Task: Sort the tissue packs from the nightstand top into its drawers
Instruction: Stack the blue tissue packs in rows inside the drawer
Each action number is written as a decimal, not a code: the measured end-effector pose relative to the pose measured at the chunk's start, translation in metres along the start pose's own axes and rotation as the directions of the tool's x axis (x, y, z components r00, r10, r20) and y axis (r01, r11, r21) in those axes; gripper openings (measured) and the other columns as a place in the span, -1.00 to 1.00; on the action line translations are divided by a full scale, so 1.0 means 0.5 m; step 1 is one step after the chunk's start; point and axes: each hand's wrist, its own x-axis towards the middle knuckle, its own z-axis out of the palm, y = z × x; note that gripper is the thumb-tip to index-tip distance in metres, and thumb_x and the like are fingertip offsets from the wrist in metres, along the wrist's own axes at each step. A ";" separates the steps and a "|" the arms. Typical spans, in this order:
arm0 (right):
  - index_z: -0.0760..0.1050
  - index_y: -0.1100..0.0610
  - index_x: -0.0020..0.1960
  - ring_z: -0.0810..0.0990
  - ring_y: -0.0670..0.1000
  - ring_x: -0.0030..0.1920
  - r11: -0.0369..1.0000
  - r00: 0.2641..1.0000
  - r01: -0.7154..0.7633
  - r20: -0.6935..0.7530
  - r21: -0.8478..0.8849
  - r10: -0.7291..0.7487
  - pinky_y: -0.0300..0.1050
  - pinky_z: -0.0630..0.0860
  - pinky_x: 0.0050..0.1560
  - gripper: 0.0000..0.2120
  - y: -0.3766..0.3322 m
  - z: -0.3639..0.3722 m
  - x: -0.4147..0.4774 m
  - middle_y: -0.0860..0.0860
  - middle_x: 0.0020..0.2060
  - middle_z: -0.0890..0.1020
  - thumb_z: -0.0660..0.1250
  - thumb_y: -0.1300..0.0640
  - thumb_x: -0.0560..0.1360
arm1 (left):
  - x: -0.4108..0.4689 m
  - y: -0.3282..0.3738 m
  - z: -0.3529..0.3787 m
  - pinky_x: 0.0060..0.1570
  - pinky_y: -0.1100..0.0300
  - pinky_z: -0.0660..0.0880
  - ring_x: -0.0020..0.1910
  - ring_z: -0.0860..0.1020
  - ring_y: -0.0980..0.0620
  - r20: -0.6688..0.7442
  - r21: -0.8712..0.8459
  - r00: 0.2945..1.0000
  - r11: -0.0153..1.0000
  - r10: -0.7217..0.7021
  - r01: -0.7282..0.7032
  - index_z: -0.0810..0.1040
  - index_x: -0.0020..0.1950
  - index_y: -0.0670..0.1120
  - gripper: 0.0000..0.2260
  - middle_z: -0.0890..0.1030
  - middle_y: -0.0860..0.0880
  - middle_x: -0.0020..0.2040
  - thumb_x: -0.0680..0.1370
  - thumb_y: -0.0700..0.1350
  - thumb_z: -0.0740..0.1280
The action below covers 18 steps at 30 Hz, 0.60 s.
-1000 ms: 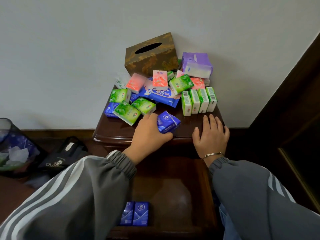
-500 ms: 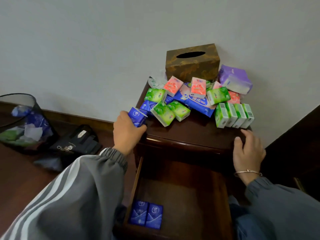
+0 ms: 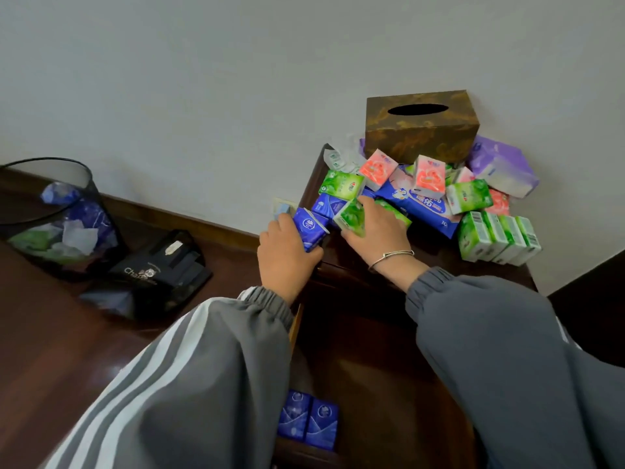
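My left hand (image 3: pixel 284 255) grips a blue tissue pack (image 3: pixel 309 230) at the left front corner of the dark wooden nightstand (image 3: pixel 351 265). My right hand (image 3: pixel 375 228) lies on the pile on top, its fingers around a green tissue pack (image 3: pixel 353 218). Green, pink, blue and purple packs crowd the nightstand top, with a row of green packs (image 3: pixel 497 238) standing at the right. The open drawer (image 3: pixel 378 384) below holds two blue packs (image 3: pixel 309 419) at its near left.
A brown tissue box (image 3: pixel 422 126) stands at the back against the wall. On the floor to the left are a dark mesh waste bin (image 3: pixel 54 218) with wrappers and a black bag (image 3: pixel 159 269). A dark wooden edge (image 3: pixel 588 299) rises at the right.
My right hand left the nightstand's front edge and reached left onto the pile, closing on a green pack. My left hand still holds the blue pack at the left corner. The view swung left.
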 end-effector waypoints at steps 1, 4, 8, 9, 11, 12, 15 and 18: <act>0.30 0.09 0.36 0.48 0.17 0.22 1.000 1.000 0.002 -0.013 -0.004 -0.002 0.08 0.40 0.16 -0.36 0.001 0.001 -0.002 0.09 0.20 0.54 0.41 -0.10 0.38 | 0.000 -0.001 0.001 0.00 -0.04 0.40 0.08 0.45 -0.25 0.000 0.005 1.000 1.000 0.002 -0.002 0.34 0.20 -0.21 -0.47 0.47 -0.19 0.10 0.38 0.03 0.42; 0.36 0.04 0.30 0.51 0.14 0.20 0.999 0.998 -0.027 -0.057 -0.032 0.025 0.05 0.41 0.11 -0.36 0.022 -0.013 -0.024 0.05 0.16 0.56 0.44 -0.15 0.30 | 0.001 -0.005 0.003 -0.02 -0.02 0.40 0.07 0.45 -0.23 -0.003 0.014 1.000 1.000 0.010 -0.010 0.34 0.18 -0.19 -0.50 0.47 -0.19 0.10 0.38 0.03 0.42; 0.29 -0.01 0.38 0.44 0.14 0.26 0.973 0.986 -0.003 0.163 -0.232 0.042 0.05 0.36 0.15 -0.34 0.055 -0.028 -0.055 0.03 0.27 0.50 0.36 -0.23 0.37 | 0.005 -0.011 0.008 -0.01 -0.01 0.40 0.08 0.45 -0.22 -0.018 0.027 1.000 0.999 0.020 -0.019 0.34 0.19 -0.18 -0.48 0.47 -0.17 0.11 0.39 0.05 0.42; 0.27 -0.01 0.39 0.41 0.13 0.28 0.966 0.981 0.015 0.188 -0.260 0.036 0.05 0.35 0.17 -0.33 0.058 -0.030 -0.058 0.03 0.29 0.47 0.33 -0.26 0.38 | 0.005 -0.011 0.009 -0.01 -0.02 0.40 0.08 0.45 -0.22 -0.022 0.025 1.000 1.000 0.020 -0.019 0.34 0.20 -0.18 -0.48 0.47 -0.17 0.12 0.39 0.05 0.42; 0.31 -0.02 0.38 0.37 0.14 0.29 0.963 0.989 0.035 0.145 -0.267 0.004 0.05 0.35 0.17 -0.34 0.051 -0.037 -0.055 0.03 0.29 0.46 0.28 -0.31 0.39 | 0.004 -0.012 0.011 0.00 -0.02 0.41 0.08 0.45 -0.22 -0.028 0.019 0.999 1.000 0.022 -0.022 0.35 0.20 -0.18 -0.48 0.47 -0.17 0.11 0.39 0.05 0.42; 0.35 -0.01 0.36 0.37 0.14 0.28 0.971 0.996 0.038 0.092 -0.238 -0.016 0.04 0.36 0.15 -0.37 0.046 -0.041 -0.048 0.03 0.27 0.47 0.26 -0.31 0.41 | 0.003 -0.012 0.011 0.00 -0.02 0.41 0.08 0.45 -0.22 -0.029 0.018 0.999 1.000 0.025 -0.025 0.35 0.20 -0.18 -0.48 0.47 -0.18 0.11 0.39 0.06 0.42; 0.42 0.05 0.29 0.42 0.15 0.22 0.986 0.997 0.063 -0.032 -0.153 -0.068 0.03 0.38 0.11 -0.50 0.025 -0.049 -0.007 0.06 0.20 0.52 0.23 -0.23 0.47 | 0.002 -0.011 0.010 0.00 -0.03 0.43 0.07 0.45 -0.21 -0.024 0.013 0.999 0.999 0.031 -0.030 0.34 0.22 -0.18 -0.47 0.46 -0.17 0.10 0.40 0.07 0.41; 0.40 0.08 0.29 0.41 0.15 0.23 0.982 0.992 0.099 -0.062 -0.158 -0.110 0.05 0.38 0.15 -0.56 -0.003 -0.044 0.049 0.07 0.21 0.51 0.25 -0.13 0.50 | 0.002 -0.012 0.009 0.00 -0.03 0.46 0.07 0.45 -0.19 -0.023 0.008 0.999 0.999 0.038 -0.038 0.34 0.22 -0.18 -0.47 0.46 -0.17 0.10 0.41 0.09 0.40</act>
